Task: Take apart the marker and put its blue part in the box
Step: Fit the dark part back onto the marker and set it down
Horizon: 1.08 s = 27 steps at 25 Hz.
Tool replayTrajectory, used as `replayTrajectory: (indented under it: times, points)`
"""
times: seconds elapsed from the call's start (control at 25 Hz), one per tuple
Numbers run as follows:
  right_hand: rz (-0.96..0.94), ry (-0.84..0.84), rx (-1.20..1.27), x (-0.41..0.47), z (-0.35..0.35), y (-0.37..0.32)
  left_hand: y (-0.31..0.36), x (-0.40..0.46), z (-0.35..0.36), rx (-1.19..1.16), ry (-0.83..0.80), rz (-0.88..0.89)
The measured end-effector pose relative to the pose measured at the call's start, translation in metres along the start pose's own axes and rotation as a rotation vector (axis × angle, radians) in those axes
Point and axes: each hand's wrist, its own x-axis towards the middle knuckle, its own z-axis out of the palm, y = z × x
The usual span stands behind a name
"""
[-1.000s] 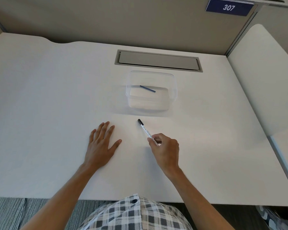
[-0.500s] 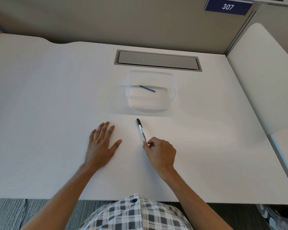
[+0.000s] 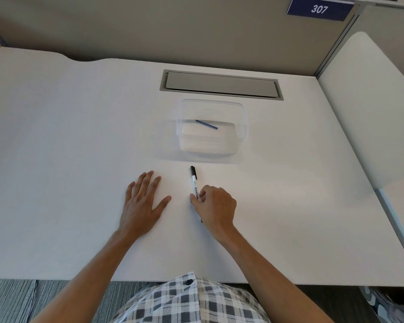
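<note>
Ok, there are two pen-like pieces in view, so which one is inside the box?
The thin blue rod, lying flat and slanted in the clear box. The other, the white marker with a black cap, lies on the desk, under the right hand.

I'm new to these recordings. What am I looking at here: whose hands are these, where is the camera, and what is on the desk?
No machine is involved: a person works with two bare hands, filmed by a wide-angle camera worn on their head, looking forward and down. Their left hand lies flat and open on the white desk, holding nothing. Their right hand is closed around the lower end of a white marker with a black cap, whose cap points away from the person. Beyond it stands a clear plastic box with a thin blue stick lying inside. Behind the box, a grey cable hatch is set into the desk, and a blue sign reading 307 hangs on the partition.
</note>
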Motion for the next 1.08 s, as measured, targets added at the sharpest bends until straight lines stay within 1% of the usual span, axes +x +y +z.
replayTrajectory:
  times: [0.28,0.72,1.08]
  points:
    - [0.025,-0.011,-0.046,0.017,0.003,-0.010,0.000,0.001,0.000,0.002,0.003,-0.001]
    - [0.074,0.012,-0.003,0.020,-0.002,0.006,0.000,0.001,0.000,-0.001,-0.004,0.001]
    - [0.081,0.012,-0.006,0.021,-0.003,0.004,0.001,0.002,-0.001,-0.007,-0.009,-0.001]
